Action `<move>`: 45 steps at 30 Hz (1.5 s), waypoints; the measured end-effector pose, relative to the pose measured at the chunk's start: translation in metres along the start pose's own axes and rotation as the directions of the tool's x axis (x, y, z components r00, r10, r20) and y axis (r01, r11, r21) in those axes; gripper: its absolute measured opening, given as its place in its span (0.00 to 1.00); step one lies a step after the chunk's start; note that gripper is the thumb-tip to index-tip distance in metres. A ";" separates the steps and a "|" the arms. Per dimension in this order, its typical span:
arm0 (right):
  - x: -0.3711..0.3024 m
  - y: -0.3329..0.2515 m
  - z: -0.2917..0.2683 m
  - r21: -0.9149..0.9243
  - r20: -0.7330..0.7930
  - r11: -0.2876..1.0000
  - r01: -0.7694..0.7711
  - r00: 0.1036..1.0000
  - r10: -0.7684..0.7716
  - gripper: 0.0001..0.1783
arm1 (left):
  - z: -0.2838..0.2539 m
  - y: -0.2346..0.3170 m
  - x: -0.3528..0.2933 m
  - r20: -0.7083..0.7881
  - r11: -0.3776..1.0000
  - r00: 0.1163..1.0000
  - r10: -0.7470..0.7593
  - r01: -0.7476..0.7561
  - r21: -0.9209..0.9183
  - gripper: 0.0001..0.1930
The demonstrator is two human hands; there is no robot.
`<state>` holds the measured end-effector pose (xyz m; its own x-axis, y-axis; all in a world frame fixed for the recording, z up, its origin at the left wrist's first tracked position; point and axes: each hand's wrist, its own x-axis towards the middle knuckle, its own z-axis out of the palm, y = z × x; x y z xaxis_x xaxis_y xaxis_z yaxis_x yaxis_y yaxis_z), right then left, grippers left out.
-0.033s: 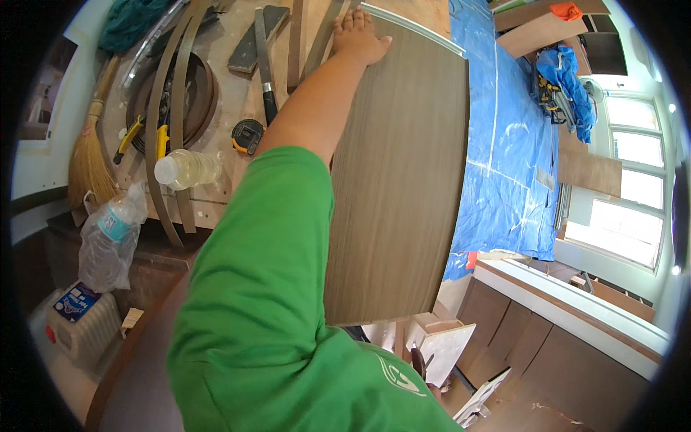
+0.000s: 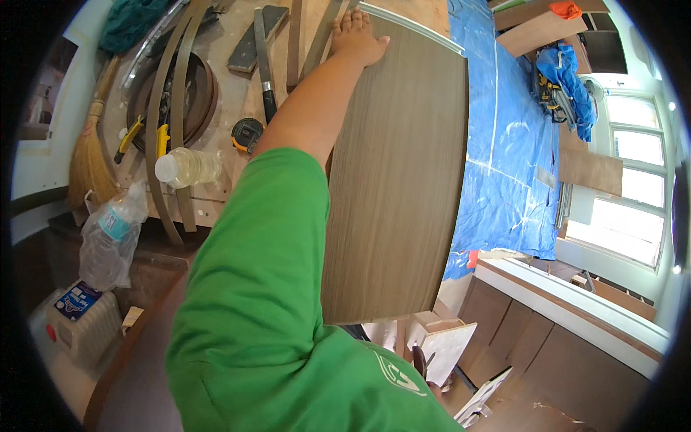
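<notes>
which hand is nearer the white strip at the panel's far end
Left. The left hand rests on the wood-grain panel, beside the left end of the white strip; the right hand cannot be made out, and none shows near the strip.

bright window (image 2: 639,148) far rt; pale wall (image 2: 57,162) far lft; brn cabinets (image 2: 576,363) lower rt.

The panel (image 2: 403,187) is grey-brown with streaky wood grain; the sleeve (image 2: 255,245), green; the tarp (image 2: 497,209), blue
</notes>
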<state>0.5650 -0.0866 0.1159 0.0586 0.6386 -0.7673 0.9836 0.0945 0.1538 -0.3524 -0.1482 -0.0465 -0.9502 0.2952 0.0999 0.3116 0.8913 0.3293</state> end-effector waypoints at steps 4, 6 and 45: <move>0.047 0.072 0.034 0.117 0.018 0.992 0.039 0.999 -0.042 0.37 | -0.002 0.009 -0.033 0.030 0.999 0.998 0.053 -0.053 0.013 0.41; 0.067 0.076 0.051 0.043 -0.001 0.998 0.045 0.999 -0.045 0.37 | -0.007 0.005 -0.043 0.056 0.997 0.996 0.072 -0.072 -0.007 0.40; 0.274 0.179 0.126 0.298 0.017 0.914 0.277 0.955 -0.295 0.42 | -0.104 0.005 -0.660 0.316 0.986 0.942 0.111 -0.143 0.079 0.43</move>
<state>0.7785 0.0094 -0.1449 -0.2316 0.5692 -0.7889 0.9656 0.0361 -0.2575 0.2754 -0.3744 -0.0130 -0.8579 0.4862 -0.1661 0.4442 0.8643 0.2359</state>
